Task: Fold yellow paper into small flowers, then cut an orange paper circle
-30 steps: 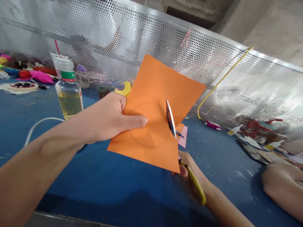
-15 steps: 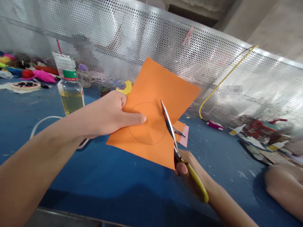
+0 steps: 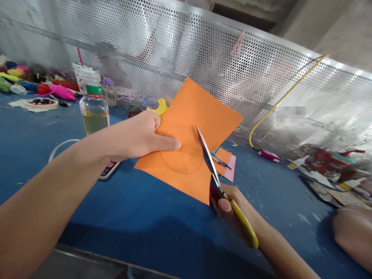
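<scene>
An orange sheet of paper [image 3: 212, 112] with a thin circle drawn on it is held up above the blue table. My left hand [image 3: 145, 135] pinches its left side, thumb lying on top inside the circle and fingers hidden behind. Yellow-handled scissors [image 3: 241, 221] are gripped in my right hand [image 3: 229, 205], below the sheet's right side. Their blades point up and left, overlapping the right part of the sheet, tip close to the circle's upper right edge.
A bottle of yellow liquid [image 3: 94, 116] stands behind my left forearm. Orange and pink papers [image 3: 229, 166] lie behind the scissors. Bright yarn [image 3: 62, 92] is at the back left. At the right are a pink cutter-like item [image 3: 269, 155] and another person's arm [image 3: 353, 232].
The scissor blades look closer together than before, and the orange sheet has tilted slightly, its lower right corner shifting left. The view has shifted a little to the left.
</scene>
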{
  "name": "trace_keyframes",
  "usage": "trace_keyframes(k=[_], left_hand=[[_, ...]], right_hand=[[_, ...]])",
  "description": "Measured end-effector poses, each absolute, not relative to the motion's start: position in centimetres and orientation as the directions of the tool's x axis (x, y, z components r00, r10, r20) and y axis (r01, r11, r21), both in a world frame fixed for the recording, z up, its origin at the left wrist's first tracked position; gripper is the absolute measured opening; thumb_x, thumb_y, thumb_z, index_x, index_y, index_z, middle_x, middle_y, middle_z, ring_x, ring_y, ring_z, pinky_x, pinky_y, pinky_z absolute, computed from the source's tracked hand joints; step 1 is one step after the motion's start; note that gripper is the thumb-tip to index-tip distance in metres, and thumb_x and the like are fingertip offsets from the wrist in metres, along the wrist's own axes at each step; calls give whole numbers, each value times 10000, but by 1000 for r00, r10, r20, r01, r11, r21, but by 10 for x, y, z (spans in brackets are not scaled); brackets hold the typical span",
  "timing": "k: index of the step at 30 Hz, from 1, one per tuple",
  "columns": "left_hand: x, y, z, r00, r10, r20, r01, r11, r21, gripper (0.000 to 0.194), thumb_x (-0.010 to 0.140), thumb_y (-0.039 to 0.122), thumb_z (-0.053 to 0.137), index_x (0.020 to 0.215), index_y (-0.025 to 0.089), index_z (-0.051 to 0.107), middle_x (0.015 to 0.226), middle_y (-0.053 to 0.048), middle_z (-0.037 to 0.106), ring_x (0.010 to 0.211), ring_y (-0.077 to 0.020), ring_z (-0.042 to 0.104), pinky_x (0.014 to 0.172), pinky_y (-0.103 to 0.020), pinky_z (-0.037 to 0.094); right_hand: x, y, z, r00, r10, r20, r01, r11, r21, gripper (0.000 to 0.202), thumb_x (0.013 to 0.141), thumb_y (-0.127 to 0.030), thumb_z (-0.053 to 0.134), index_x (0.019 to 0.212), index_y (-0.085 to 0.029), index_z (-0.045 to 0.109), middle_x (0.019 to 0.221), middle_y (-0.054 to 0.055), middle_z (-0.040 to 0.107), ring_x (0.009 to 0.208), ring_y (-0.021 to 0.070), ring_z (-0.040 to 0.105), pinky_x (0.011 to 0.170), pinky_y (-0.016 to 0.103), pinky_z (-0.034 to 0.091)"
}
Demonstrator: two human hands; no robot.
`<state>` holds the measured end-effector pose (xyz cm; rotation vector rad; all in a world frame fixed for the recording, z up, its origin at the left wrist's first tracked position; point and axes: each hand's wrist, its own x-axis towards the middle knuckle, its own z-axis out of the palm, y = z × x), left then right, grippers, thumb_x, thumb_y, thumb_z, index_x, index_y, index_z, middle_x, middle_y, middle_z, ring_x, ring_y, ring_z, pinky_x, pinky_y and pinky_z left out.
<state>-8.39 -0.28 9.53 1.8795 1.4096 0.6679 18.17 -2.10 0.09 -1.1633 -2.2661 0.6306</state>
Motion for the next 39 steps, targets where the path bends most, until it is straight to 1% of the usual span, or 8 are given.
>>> trace_keyframes(k=[4, 9, 14, 18, 22, 25, 32, 39], left_hand=[[-85, -5, 99, 298, 954, -21, 681, -197, 706, 404, 718, 536, 567, 605, 159, 479, 501, 33, 345, 377, -46, 297, 362, -204, 124], [-88, -9, 100, 339, 940, 23, 695, -267, 668, 377, 783, 487, 508, 631, 143, 483, 521, 18, 385, 395, -43, 292, 359, -204, 144], [-87, -10, 105, 307, 951, 22, 718, -246, 651, 409, 742, 515, 545, 580, 148, 467, 484, 19, 381, 374, -50, 312, 331, -200, 165], [-87, -6, 106, 277, 960, -40, 698, -172, 695, 418, 670, 505, 614, 514, 157, 441, 437, 27, 368, 341, -53, 328, 312, -189, 176], [-87, -4, 106, 296, 949, -104, 617, -107, 780, 306, 641, 410, 651, 558, 146, 521, 497, 10, 488, 371, -67, 423, 342, -170, 257], [-88, -5, 106, 308, 943, -125, 588, -85, 804, 256, 630, 385, 656, 591, 146, 571, 541, 4, 543, 399, -80, 472, 365, -166, 290], [-87, -4, 107, 296, 946, -134, 602, -76, 795, 240, 609, 371, 659, 589, 145, 579, 506, 13, 513, 385, -73, 450, 372, -169, 288], [-93, -1, 105, 283, 950, -134, 636, -81, 768, 281, 594, 405, 673, 620, 150, 559, 588, -13, 568, 448, -109, 514, 359, -173, 286]], right_hand=[[182, -21, -1, -497, 841, 214, 596, 510, -621, 699, 622, -842, 110, 541, -201, 376, 509, -12, 413, 453, 100, 372, 389, 236, 318], [182, -21, -1, -495, 841, 216, 608, 513, -606, 706, 607, -846, 93, 535, -202, 372, 504, -11, 411, 451, 101, 362, 389, 242, 314], [183, -21, -1, -507, 844, 177, 626, 502, -597, 697, 611, -841, 108, 539, -200, 372, 494, -15, 408, 449, 101, 361, 397, 243, 310], [183, -20, -1, -513, 839, 182, 623, 509, -594, 705, 589, -850, 94, 548, -202, 369, 502, -14, 411, 450, 102, 360, 398, 242, 319], [182, -20, 1, -528, 831, 174, 637, 523, -565, 701, 583, -844, 71, 555, -204, 356, 512, -12, 408, 458, 102, 346, 390, 235, 297], [181, -22, 1, -522, 835, 173, 644, 519, -562, 698, 597, -837, 72, 563, -203, 362, 511, -16, 401, 456, 99, 332, 387, 234, 283], [181, -23, -1, -497, 855, 149, 655, 483, -582, 700, 594, -847, 83, 565, -202, 352, 504, -29, 368, 449, 92, 305, 380, 234, 281], [184, -21, 0, -527, 840, 131, 653, 499, -570, 689, 603, -845, 95, 569, -199, 333, 514, -38, 348, 462, 86, 277, 399, 236, 249]])
